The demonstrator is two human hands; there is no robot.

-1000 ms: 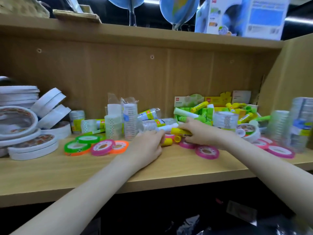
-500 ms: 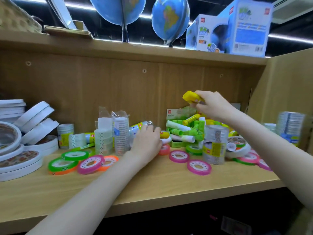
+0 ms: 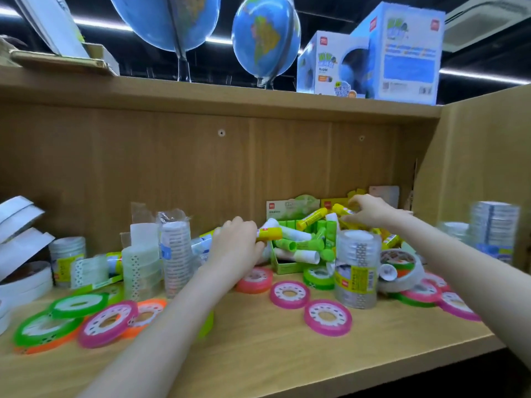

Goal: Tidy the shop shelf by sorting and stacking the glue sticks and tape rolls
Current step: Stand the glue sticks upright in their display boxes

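The wooden shelf [image 3: 258,349] is carrying a jumble of smooth plastic goods, and the green cardboard box [image 3: 287,265] near its middle is serving as the landmark. Round glue sticks [image 3: 298,245] with lime-green caps are lying heaped in that box. Just left of it, the left hand [image 3: 235,248] is curling its fingers round a yellow glue stick [image 3: 270,233], whose yellow end is poking out past the fingers toward the box — the rest is hidden inside the grip. Behind the box and to its right, the right hand [image 3: 370,211] is pinching another yellow stick [image 3: 342,209] between thumb and fingertips, above a pile of yellow sticks that is hard to make out. Flat pink tape rolls [image 3: 290,294] are lying in front of the box, and a tall wrapped stack of clear tape [image 3: 356,271] is standing just right of it. Far left of the box, green, pink and orange rolls [image 3: 106,323] are overlapping, blurred, and wide white tape rolls [image 3: 20,239] are being cut off by the frame edge. Above, glossy globes [image 3: 264,41] are showing only partly.
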